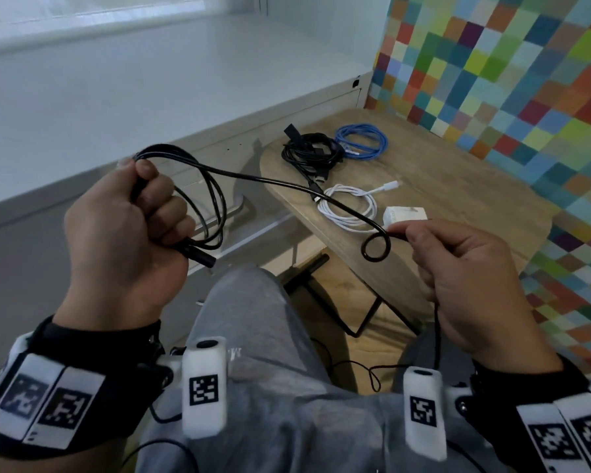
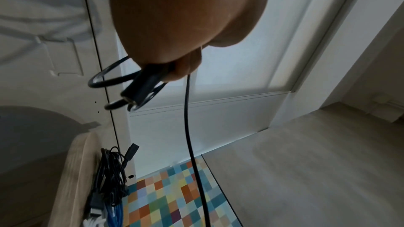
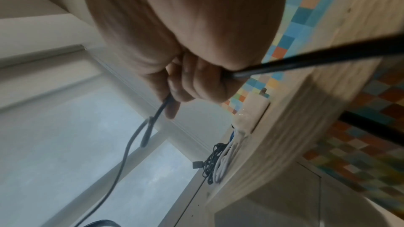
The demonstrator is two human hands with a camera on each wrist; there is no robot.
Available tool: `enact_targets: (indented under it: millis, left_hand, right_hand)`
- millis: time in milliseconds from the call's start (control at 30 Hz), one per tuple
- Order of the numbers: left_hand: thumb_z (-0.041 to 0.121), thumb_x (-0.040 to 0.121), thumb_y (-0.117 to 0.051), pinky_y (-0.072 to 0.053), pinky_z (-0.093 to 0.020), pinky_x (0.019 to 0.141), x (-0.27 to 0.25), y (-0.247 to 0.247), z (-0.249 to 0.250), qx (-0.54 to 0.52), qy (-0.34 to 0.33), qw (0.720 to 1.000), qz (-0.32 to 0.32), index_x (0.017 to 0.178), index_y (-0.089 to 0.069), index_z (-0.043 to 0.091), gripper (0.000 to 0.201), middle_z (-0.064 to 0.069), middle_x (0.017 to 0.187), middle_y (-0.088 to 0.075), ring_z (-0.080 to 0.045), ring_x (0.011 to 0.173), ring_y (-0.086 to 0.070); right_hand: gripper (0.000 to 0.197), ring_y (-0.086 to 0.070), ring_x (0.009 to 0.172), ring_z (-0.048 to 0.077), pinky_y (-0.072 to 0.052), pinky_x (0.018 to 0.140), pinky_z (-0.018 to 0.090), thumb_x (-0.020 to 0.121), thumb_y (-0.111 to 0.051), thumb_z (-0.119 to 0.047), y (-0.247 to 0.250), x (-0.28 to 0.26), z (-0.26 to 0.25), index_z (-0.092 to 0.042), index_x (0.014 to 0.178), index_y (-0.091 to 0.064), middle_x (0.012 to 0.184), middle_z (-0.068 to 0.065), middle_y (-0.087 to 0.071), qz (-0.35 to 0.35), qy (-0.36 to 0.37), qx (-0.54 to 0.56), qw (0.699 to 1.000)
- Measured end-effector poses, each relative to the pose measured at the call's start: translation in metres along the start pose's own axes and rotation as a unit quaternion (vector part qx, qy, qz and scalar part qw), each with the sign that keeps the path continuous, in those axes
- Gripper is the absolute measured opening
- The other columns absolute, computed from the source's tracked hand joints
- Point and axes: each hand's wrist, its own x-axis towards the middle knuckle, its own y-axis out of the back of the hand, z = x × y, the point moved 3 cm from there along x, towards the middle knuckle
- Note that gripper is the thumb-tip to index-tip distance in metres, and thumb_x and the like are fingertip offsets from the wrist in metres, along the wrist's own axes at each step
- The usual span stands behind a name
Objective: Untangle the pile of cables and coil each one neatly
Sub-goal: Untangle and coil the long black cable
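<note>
Both hands hold one thin black cable [image 1: 270,180]: the left hand [image 1: 123,230] fists round its coiled loops, the right hand [image 1: 458,268] pinches the free run. On the rounded wooden tabletop [image 1: 458,186] lie three bundles: a black tangle [image 1: 309,153], a blue coil [image 1: 362,141], a white coil [image 1: 350,206], beside a white box [image 1: 405,215]. Checkered wall behind.

From the left wrist, the plug [image 2: 140,91] juts below the fist.

From the right wrist, fingertips [image 3: 174,96] pinch the cable.

coiled cables [image 1: 335,148] crowd table's [image 1: 458,206] far-left; right side free.
</note>
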Motion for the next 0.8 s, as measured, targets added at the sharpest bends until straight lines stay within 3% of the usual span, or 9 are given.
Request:
enact_targets:
  millis: [100, 233, 300, 400, 500, 567, 667, 733, 800]
  left_hand:
    - [0.025, 0.106, -0.037, -0.013, -0.023, 0.043, 0.001, 0.0, 0.001, 0.004, -0.005, 1.0, 0.0, 0.076, -0.046, 0.027, 0.031, 0.01, 0.062, -0.016, -0.009, 0.048, -0.01]
    - [0.025, 0.107, -0.036, -0.012, -0.024, 0.042, -0.006, -0.01, -0.005, 0.017, 0.019, 0.999, -0.026, 0.076, -0.047, 0.026, 0.033, 0.009, 0.063, -0.017, -0.008, 0.048, -0.01]
    - [0.025, 0.108, -0.035, -0.011, -0.024, 0.041, -0.011, -0.017, -0.011, 0.022, 0.038, 0.998, -0.046, 0.076, -0.047, 0.026, 0.034, 0.008, 0.063, -0.019, -0.008, 0.046, -0.011]
    - [0.025, 0.108, -0.033, -0.011, -0.023, 0.039, -0.016, -0.026, -0.023, 0.027, 0.055, 0.996, -0.071, 0.077, -0.047, 0.023, 0.034, 0.008, 0.06, -0.021, -0.007, 0.043, -0.013]
    - [0.025, 0.109, -0.032, -0.012, -0.022, 0.038, -0.018, -0.03, -0.033, 0.032, 0.062, 0.995, -0.076, 0.077, -0.047, 0.023, 0.035, 0.007, 0.058, -0.022, -0.007, 0.043, -0.014]
    - [0.024, 0.109, -0.032, -0.012, -0.022, 0.038, -0.016, -0.028, -0.034, 0.035, 0.057, 0.996, -0.063, 0.077, -0.047, 0.022, 0.035, 0.007, 0.058, -0.023, -0.007, 0.043, -0.015]
    - [0.023, 0.108, -0.034, -0.013, -0.022, 0.037, -0.012, -0.023, -0.028, 0.036, 0.04, 0.998, -0.041, 0.076, -0.048, 0.022, 0.035, 0.007, 0.059, -0.022, -0.007, 0.042, -0.016]
    - [0.023, 0.108, -0.034, -0.013, -0.022, 0.038, -0.011, -0.022, -0.026, 0.043, 0.028, 0.998, -0.036, 0.077, -0.048, 0.023, 0.034, 0.007, 0.06, -0.022, -0.008, 0.043, -0.016]
    - [0.022, 0.108, -0.034, -0.013, -0.022, 0.038, -0.012, -0.023, -0.026, 0.054, 0.016, 0.998, -0.035, 0.077, -0.048, 0.022, 0.034, 0.007, 0.059, -0.023, -0.008, 0.043, -0.016]
  right_hand:
    - [0.018, -0.053, 0.053, -0.001, -0.037, 0.054, 0.014, 0.081, -0.071, -0.04, 0.001, 0.0, -0.005, -0.03, 0.091, -0.081, 0.063, -0.016, -0.065, 0.005, 0.048, -0.034, 0.998]
    - [0.009, -0.057, 0.058, 0.002, -0.042, 0.052, 0.013, 0.085, -0.077, -0.018, -0.005, -0.001, -0.006, -0.026, 0.084, -0.075, 0.07, -0.01, -0.068, -0.029, 0.072, -0.063, 0.995]
    - [0.008, -0.062, 0.063, 0.0, -0.047, 0.057, 0.012, 0.084, -0.077, -0.021, -0.012, -0.004, -0.005, -0.028, 0.08, -0.077, 0.074, -0.01, -0.074, -0.037, 0.063, -0.054, 0.996]
    - [0.012, -0.058, 0.066, 0.002, -0.049, 0.063, 0.022, 0.083, -0.069, -0.039, -0.028, -0.011, -0.004, -0.038, 0.086, -0.081, 0.075, -0.01, -0.074, -0.094, 0.036, -0.068, 0.993]
    - [0.024, -0.06, 0.073, 0.002, -0.053, 0.074, 0.032, 0.1, -0.061, -0.018, -0.038, -0.016, -0.001, -0.032, 0.091, -0.079, 0.075, -0.016, -0.069, -0.121, 0.028, -0.062, 0.99]
    - [0.029, -0.053, 0.066, 0.011, -0.049, 0.065, 0.036, 0.105, -0.054, -0.016, -0.039, -0.017, -0.001, -0.031, 0.094, -0.077, 0.07, -0.009, -0.06, -0.098, 0.021, -0.044, 0.994]
    - [0.022, -0.041, 0.058, 0.02, -0.038, 0.053, 0.031, 0.106, -0.053, -0.014, -0.038, -0.018, -0.007, -0.031, 0.103, -0.067, 0.064, -0.001, -0.048, -0.034, 0.045, 0.014, 0.998]
    - [0.019, -0.038, 0.055, 0.031, -0.035, 0.048, 0.031, 0.103, -0.058, -0.011, -0.037, -0.019, -0.014, -0.03, 0.101, -0.058, 0.062, 0.009, -0.047, 0.013, 0.077, 0.046, 0.996]
    - [0.016, -0.042, 0.051, 0.03, -0.038, 0.047, 0.031, 0.097, -0.067, -0.013, -0.036, -0.021, -0.019, -0.024, 0.093, -0.057, 0.068, 0.021, -0.053, 0.057, 0.104, 0.083, 0.989]
